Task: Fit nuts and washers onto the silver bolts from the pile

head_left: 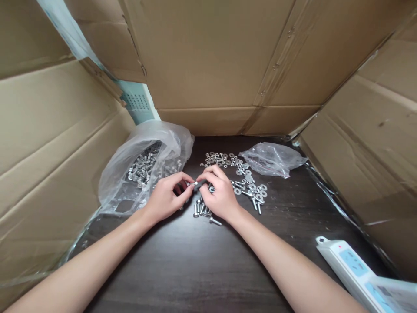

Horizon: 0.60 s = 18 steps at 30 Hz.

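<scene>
My left hand [169, 194] is closed, its thumb and fingertips pinching a small metal bolt [192, 184] that points toward the other hand. Facing it, my right hand [220, 193] is also closed, with thumb and fingers brought together at the bolt's far end. A small shiny piece shows there, but what the right fingertips grip is mostly hidden. Loose bolts [199, 208] lie on the dark table below and between my hands. Just beyond the right hand spreads a pile of washers [249, 178], nuts and more bolts.
An open clear plastic bag [112, 182] holding many bolts [143, 167] stands at the left. A flattened plastic bag [273, 158] lies at the back right. Cardboard walls [208, 65] enclose the table [169, 269]. A white power strip [352, 265] sits at the lower right.
</scene>
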Available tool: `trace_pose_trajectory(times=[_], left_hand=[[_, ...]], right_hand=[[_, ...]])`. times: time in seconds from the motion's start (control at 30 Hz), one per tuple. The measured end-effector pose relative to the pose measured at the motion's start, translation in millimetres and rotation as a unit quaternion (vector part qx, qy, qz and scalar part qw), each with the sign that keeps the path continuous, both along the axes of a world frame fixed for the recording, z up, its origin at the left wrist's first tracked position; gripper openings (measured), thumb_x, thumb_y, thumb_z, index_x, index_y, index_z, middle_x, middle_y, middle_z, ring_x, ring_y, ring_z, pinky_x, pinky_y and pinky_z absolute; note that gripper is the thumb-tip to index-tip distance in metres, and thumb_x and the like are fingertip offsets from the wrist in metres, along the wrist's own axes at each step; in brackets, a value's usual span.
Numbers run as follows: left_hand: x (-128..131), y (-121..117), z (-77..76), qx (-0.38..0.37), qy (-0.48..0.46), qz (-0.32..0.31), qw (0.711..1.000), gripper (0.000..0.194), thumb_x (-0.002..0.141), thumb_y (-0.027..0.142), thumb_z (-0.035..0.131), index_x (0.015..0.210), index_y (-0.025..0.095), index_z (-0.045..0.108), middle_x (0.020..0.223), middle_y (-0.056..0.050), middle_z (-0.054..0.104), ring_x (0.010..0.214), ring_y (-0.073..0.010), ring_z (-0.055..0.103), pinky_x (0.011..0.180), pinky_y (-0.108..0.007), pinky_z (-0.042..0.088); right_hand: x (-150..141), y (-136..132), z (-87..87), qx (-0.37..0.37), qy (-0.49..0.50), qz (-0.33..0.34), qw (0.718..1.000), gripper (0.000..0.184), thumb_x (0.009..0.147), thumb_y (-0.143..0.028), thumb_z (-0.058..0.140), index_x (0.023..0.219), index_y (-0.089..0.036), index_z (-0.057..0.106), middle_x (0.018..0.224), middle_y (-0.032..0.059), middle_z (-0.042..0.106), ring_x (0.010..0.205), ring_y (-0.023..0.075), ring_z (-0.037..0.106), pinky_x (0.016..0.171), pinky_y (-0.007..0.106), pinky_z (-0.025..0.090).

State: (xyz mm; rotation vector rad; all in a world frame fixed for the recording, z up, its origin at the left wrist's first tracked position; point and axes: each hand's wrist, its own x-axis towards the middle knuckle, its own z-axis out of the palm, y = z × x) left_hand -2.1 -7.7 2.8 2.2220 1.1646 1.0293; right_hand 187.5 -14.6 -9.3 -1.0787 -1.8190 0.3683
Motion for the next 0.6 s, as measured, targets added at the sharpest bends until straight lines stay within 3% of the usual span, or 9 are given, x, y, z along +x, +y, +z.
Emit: trace_pose_trajectory(times=[0.33, 0.6], left_hand=[[-0.3, -0.7, 1.3, -0.005, 0.002, 0.001, 1.000, 0.011, 0.095, 0.026, 0.062, 0.098, 0.018, 0.068, 0.072, 0.002, 0.069, 0.061, -0.0112, 0.063, 0.061, -0.020, 0.053], [1.2, -0.7, 2.2, -0.003, 0.001, 0.002, 1.000, 0.010, 0.095, 0.025, 0.063, 0.098, 0.018, 0.068, 0.072, 0.001, 0.069, 0.059, -0.0111, 0.063, 0.061, -0.020, 0.053]], right_hand=[[0.3, -1.4, 0.7, 0.025, 0.034, 0.026, 0.999, 0.025, 0.082, -0.006, 0.049, 0.089, -0.020, 0.070, 0.094, 0.0057, 0.060, 0.089, 0.0195, 0.062, 0.082, 0.035, 0.053], [-0.1, 0.7, -0.9, 0.007, 0.013, 0.008, 1.000, 0.021, 0.082, -0.008, 0.052, 0.085, -0.019, 0.070, 0.096, 0.0069, 0.061, 0.090, 0.0206, 0.062, 0.083, 0.037, 0.054]])
